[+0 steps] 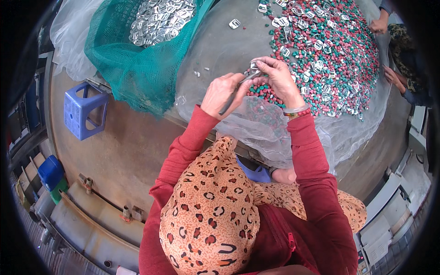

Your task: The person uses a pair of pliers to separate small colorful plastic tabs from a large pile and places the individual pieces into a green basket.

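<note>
My left hand [220, 94] is closed around a slim grey metal tool [230, 100], its handle slanting out below the fingers. The tool's far end reaches a small silver metal buckle [253, 65], which my right hand [281, 81] pinches between thumb and fingertips. Both hands meet above the near edge of a spread of red and green pebble-like pieces [298, 50], with many more silver buckles scattered among them. The tool's exact kind is hard to make out. A lone buckle [234, 23] lies on the grey surface beyond my hands.
To the left, a green mesh net [133, 68] lines a container holding a heap of silver buckles [158, 20]. Clear plastic sheeting [270, 142] hangs over the near edge. Another person's hands [389, 75] rest at the far right. A blue plastic stool [82, 110] stands on the floor.
</note>
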Demonstrator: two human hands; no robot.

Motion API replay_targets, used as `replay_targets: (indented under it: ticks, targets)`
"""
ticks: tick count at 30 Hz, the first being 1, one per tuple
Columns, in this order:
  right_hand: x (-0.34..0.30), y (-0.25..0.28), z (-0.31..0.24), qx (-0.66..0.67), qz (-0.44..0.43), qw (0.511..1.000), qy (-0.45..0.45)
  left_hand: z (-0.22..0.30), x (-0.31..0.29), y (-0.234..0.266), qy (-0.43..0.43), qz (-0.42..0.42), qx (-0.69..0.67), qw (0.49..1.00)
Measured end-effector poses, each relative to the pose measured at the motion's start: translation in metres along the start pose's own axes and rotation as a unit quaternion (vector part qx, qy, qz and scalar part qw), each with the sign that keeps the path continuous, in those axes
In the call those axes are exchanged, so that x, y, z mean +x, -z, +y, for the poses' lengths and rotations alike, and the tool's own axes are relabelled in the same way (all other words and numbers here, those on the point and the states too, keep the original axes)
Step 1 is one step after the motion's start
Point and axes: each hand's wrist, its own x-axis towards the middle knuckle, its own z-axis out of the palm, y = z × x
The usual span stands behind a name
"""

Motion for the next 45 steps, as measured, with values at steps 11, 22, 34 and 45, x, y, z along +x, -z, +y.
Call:
replay_targets:
  ticks: [11,22,34,45]
  targets:
    - [-0.01,-0.026,-0.018,0.017,0.014,1.0,-0.008,-0.005,-0.005,-0.002,-0.026,0.165,0.007,0.986]
    - [-0.019,-0.075,0.036,0.399,0.192,0.897,0.013,-0.014,-0.005,-0.03,-0.071,0.188,0.13,0.971]
    - [-0.021,-0.065,0.013,0.234,0.211,0.947,0.067,-0.02,0.008,-0.018,-0.057,0.291,-0.025,0.955]
    - [-0.02,-0.073,0.025,0.099,0.233,0.955,0.151,-0.031,0.007,-0.023,-0.067,0.301,-0.011,0.951]
